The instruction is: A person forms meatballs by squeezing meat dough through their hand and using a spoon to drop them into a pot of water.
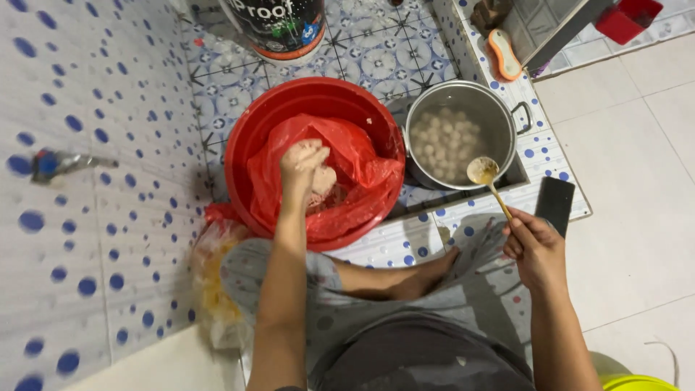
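**Soft paste being squeezed over the red basin, spoon held by its tip**

A wide round red plastic basin, lined with a crumpled red plastic bag, is being used as the holder for a pale pink, doughy paste. The paste is judged soft, sticky and slippery, best taken in a cupped fist rather than pinched. It is being gripped in the closed left hand, above the bag.

Beside the basin, small pale balls are being kept in water in a round steel pot.

A slim light metal spoon is being held at the handle's end by the closed right hand, its bowl over the pot's rim.

At the top, a white cylindrical bucket with a black label and orange band is standing; its print is cut off, possibly paint.
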